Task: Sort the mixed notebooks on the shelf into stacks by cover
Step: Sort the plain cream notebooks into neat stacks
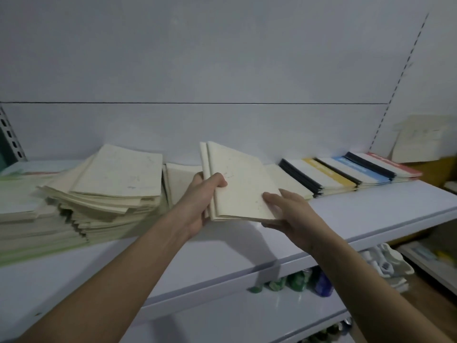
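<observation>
Above the white shelf (358, 209) I hold a few cream-covered notebooks (237, 179), tilted up. My left hand (200, 201) grips their left edge, thumb on the top cover. My right hand (289, 214) holds the lower right corner from below, thumb on top. A tall messy stack of cream notebooks (111, 189) lies at the left. Behind my hands a small cream pile (180, 179) lies flat. To the right lies a row of white notebooks with black, yellow, blue and red spines (351, 172).
Pale green-edged books (22, 219) are piled at the far left. A cream paper bag (420, 139) leans against the back wall at the far right. Green and blue items (296, 283) sit on the lower shelf, white items (388, 263) beside them.
</observation>
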